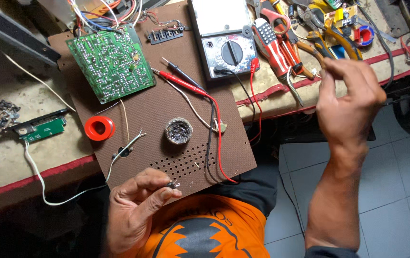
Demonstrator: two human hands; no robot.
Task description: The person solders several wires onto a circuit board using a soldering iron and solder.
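My left hand (135, 205) is low over the near edge of a brown perforated board (167, 110) and pinches a small dark electronic component (171, 184) between thumb and forefinger. My right hand (348, 98) is raised at the right, beyond the table edge, fingers curled together near the pile of hand tools (305, 33); whether anything is in it I cannot tell. On the board lie a green circuit board (111, 62) with wires, a round tin of dark paste (178, 130), a red solder spool (99, 127) and red and black meter probes (181, 79).
A grey analog multimeter (224, 36) sits at the board's far edge. Pliers, cutters and screwdrivers crowd the far right. A small green circuit board (42, 128) and loose screws (4, 113) lie at the left. A white wire (40, 179) trails off the front edge. Tiled floor (396, 181) lies right.
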